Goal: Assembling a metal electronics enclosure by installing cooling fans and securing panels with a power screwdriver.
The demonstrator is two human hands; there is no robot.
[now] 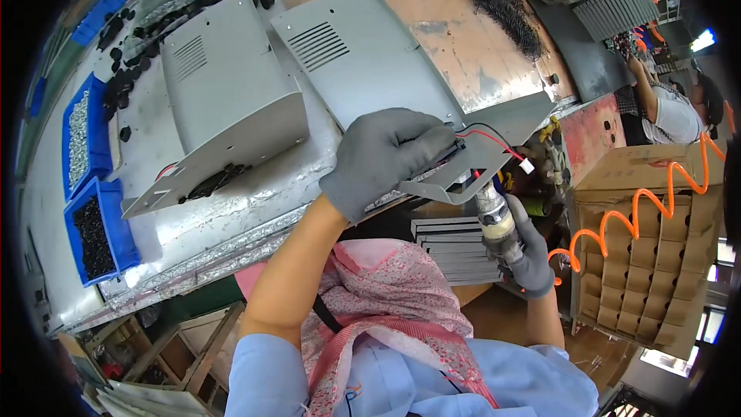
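My left hand [390, 150], in a grey glove, is closed at the near right corner of a grey sheet-metal panel [378, 46] with vent slots. Its fingertips pinch a small dark part, mostly hidden, from which red and black wires [494, 139] run to a white connector [527, 165]. My right hand [529, 251], also gloved, wraps around a pneumatic screwdriver [498, 224]. The tool points upward, its tip at the underside of the panel's bent flange [455, 174]. A second slotted grey panel [224, 69] lies to the left, with a dark round grille [216, 183] at its near flange.
Blue bins hold silver hardware [78, 139] and black screws [93, 235] at the left. Black caps [127, 89] lie scattered behind them. Black wire rings [502, 8] sit at the far right. An orange coiled hose [641, 197] crosses a divided cardboard box [644, 262]. Another person [664, 108] works beyond.
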